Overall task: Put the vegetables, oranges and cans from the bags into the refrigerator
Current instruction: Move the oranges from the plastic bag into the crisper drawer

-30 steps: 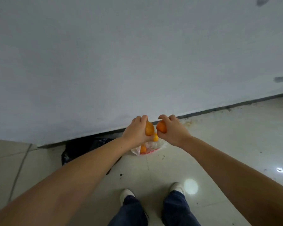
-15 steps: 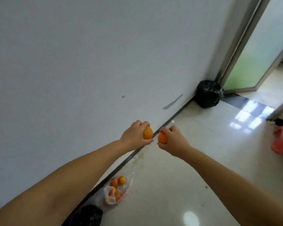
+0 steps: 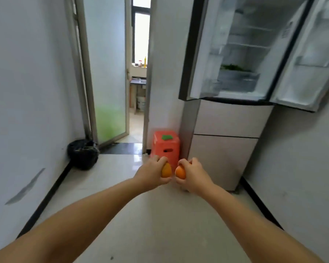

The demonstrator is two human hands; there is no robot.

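My left hand [image 3: 152, 174] curls round one orange [image 3: 166, 170], my right hand [image 3: 195, 173] round another orange [image 3: 180, 172], both held low, in front of the open refrigerator [image 3: 234, 118]. They feel light, firm, slightly slick; palming them whole seems safest.

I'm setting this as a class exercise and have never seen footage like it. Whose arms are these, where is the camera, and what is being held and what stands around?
The camera sits on a person's head, looking forward and down, so the two bare arms are the wearer's own. The left hand grips one orange; the right hand grips another orange. Ahead stands a refrigerator with both upper doors open and something green inside. On the floor beside it is a red stool, and by the left wall a black bag.
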